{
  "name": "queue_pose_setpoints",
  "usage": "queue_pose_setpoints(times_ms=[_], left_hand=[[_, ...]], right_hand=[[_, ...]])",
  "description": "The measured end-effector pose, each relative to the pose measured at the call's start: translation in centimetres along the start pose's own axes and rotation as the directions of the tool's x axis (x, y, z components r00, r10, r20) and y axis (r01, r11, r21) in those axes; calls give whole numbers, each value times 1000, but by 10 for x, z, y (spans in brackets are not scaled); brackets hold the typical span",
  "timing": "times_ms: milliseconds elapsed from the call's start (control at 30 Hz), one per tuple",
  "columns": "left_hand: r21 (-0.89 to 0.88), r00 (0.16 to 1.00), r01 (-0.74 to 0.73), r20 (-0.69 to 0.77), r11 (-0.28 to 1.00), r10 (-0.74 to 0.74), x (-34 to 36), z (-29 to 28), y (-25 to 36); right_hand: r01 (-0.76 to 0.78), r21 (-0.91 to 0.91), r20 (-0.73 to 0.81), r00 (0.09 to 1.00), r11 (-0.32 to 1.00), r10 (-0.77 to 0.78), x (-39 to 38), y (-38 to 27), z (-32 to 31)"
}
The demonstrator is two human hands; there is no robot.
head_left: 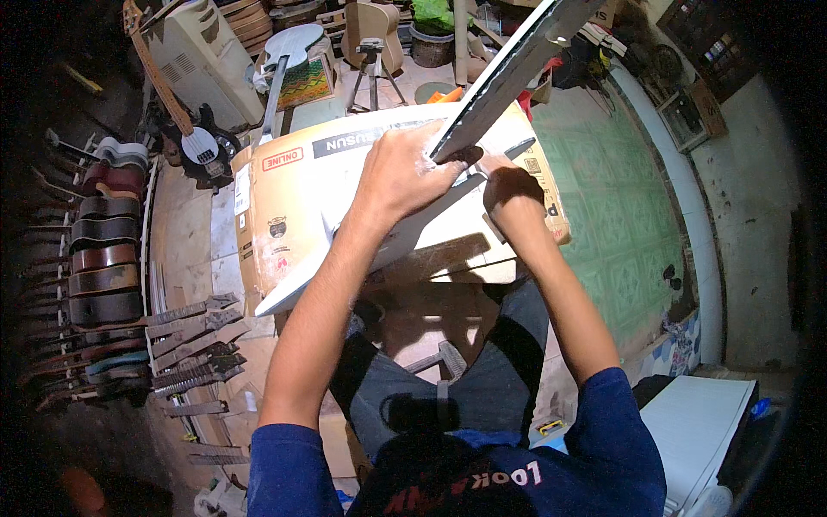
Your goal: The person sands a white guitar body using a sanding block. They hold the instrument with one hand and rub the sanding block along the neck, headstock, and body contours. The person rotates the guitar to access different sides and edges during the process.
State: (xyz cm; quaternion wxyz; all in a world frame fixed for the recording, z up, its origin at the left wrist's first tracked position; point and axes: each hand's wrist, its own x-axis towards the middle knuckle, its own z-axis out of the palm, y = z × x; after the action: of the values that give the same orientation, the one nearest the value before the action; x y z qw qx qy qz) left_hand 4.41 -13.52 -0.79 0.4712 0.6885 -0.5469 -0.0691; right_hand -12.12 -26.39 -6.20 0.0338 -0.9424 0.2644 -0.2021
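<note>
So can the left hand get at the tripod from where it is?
Probably not without a lean: the tripod stands past the far edge of the cardboard, and the left hand looks busy at the lower end of the dark-edged panel.

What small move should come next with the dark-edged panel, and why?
I'd probably settle the left hand firmly against the dark-edged panel before shifting the right hand: both hands sit close together at its near end, while its length slants off beyond them with no hand at the far end.
</note>
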Motion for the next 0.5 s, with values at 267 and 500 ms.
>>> queue_pose_setpoints(times_ms=[267, 500], left_hand=[[-16, 998, -51, -47, 999, 50, -2, 10, -9], [24, 998, -36, -57, 999, 37, -6, -1, -8]], right_hand=[[130, -39, -170, 976, 991, -134, -1, 15, 20], [41, -52, 182, 983, 998, -31, -22, -7, 13]])
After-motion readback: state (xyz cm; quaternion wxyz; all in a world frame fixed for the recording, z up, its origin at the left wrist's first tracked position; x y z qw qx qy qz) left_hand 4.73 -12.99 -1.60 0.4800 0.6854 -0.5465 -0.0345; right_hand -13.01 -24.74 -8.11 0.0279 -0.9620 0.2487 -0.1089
